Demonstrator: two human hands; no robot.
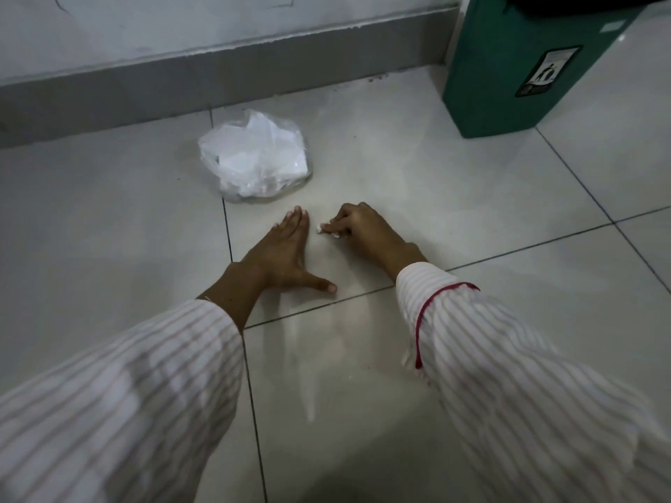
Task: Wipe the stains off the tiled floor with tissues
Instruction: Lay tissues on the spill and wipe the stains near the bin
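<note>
The left hand [281, 254] lies flat with straight fingers on the shiny white tiled floor [472, 197]. Just beside it, the right hand [363, 228] pinches a small scrunched white tissue [325, 230] against the floor. A clear plastic bag of white tissues [254, 157] sits nearby

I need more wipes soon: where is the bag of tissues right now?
In the head view, the plastic bag of tissues lies on the tiled floor just beyond the left hand, near the grey skirting.
</note>
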